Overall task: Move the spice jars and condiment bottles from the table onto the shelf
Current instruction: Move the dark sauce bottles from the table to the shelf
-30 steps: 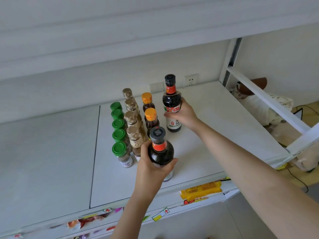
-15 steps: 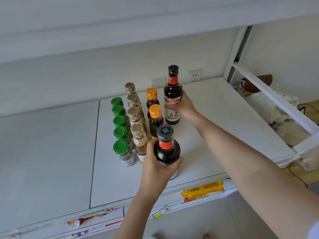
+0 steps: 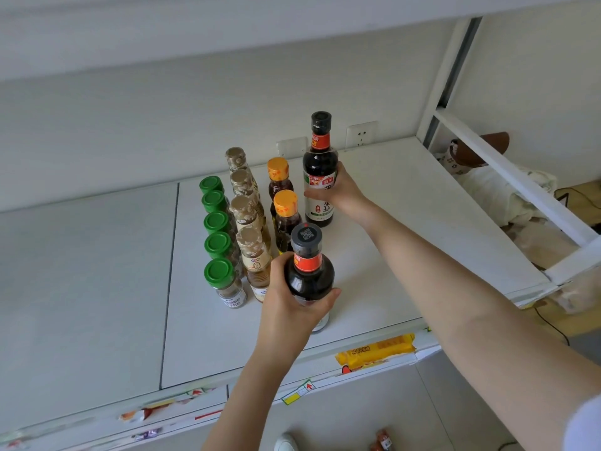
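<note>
Two tall dark soy sauce bottles stand on the white shelf (image 3: 390, 242). My left hand (image 3: 289, 304) is wrapped around the near bottle (image 3: 309, 271), close to the shelf's front edge. My right hand (image 3: 338, 190) grips the far bottle (image 3: 320, 170) by its label. Left of them stand rows of condiments: two orange-capped bottles (image 3: 284, 213), several brown-capped jars (image 3: 248, 222) and several green-capped spice jars (image 3: 216, 242). All are upright.
A white upper shelf board (image 3: 227, 34) overhangs the bottles. A white frame post and crossbar (image 3: 514, 177) stand at the right end. Wall sockets (image 3: 361, 135) sit behind the shelf. Yellow packaging (image 3: 377, 349) shows under the front edge.
The view has shifted slightly; both hands stay on their bottles, which now stand a little further back on the shelf beside the rows.
</note>
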